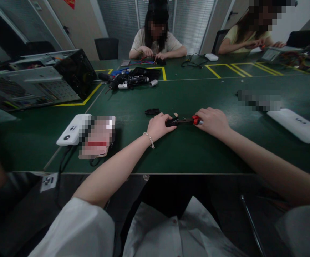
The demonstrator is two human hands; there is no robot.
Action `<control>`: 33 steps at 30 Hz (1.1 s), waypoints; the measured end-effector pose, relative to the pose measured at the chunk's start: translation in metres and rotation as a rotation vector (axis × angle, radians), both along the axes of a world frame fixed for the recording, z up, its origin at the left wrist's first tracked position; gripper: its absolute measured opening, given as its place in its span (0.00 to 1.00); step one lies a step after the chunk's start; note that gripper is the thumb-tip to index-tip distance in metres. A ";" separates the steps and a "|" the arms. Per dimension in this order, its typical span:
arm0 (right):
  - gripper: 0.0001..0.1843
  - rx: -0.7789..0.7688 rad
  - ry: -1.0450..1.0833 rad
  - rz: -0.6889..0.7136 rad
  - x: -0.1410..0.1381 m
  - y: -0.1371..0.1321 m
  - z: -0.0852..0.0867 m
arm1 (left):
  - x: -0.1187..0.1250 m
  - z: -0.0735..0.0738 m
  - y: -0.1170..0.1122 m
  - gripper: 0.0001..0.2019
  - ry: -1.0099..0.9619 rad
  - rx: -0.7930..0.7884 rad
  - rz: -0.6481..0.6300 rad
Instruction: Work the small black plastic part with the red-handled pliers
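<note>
My left hand point(158, 125) rests on the green table point(187, 153), fingers curled around a small black part point(171, 122). My right hand point(213, 121) is closed on a screwdriver point(191, 121) with a red-and-black handle; its shaft lies level and points left into the black part. A bead bracelet sits on my left wrist. Just beyond my left hand lies a flat black cover piece point(152, 111), loose on the table.
A white power bank point(73, 129) with a cable lies at the left. An open computer case point(34, 80) stands at far left. A pile of black tools point(128, 79) sits mid-table. A white device point(296, 125) lies at right. Two people work across the table.
</note>
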State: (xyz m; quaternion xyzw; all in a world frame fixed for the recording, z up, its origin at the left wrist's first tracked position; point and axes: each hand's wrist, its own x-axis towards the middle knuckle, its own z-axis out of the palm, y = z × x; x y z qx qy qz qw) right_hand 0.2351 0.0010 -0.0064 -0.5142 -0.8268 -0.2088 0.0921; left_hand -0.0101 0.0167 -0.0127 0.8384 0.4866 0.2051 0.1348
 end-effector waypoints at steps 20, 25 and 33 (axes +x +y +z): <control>0.14 0.006 0.010 0.015 0.001 0.001 0.000 | 0.000 0.000 0.001 0.16 0.011 -0.018 -0.001; 0.14 0.010 0.018 0.015 0.001 0.001 0.000 | 0.000 -0.001 0.001 0.16 -0.002 -0.016 0.004; 0.14 0.016 0.004 0.012 0.002 0.001 0.000 | 0.000 -0.003 0.002 0.18 -0.032 -0.025 0.029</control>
